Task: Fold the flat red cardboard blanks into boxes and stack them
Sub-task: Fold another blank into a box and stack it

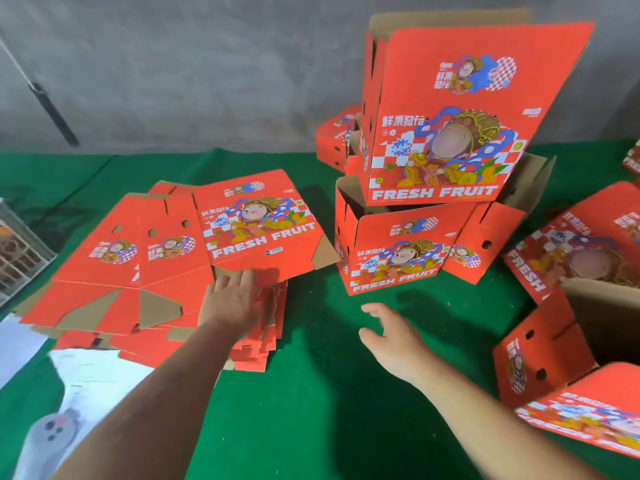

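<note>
My hands are reaching over a green table, one to a pile of flat red blanks.

My left hand [235, 299] is resting flat, fingers straight, on the near edge of the blanks [166, 271], which are lying fanned out at my left. My right hand [391, 341] is hovering open above the table [329, 393], holding nothing. Beyond it, one folded box [446, 112] is sitting tilted in another open box [398, 251]. More boxes are lying at my right.
</note>
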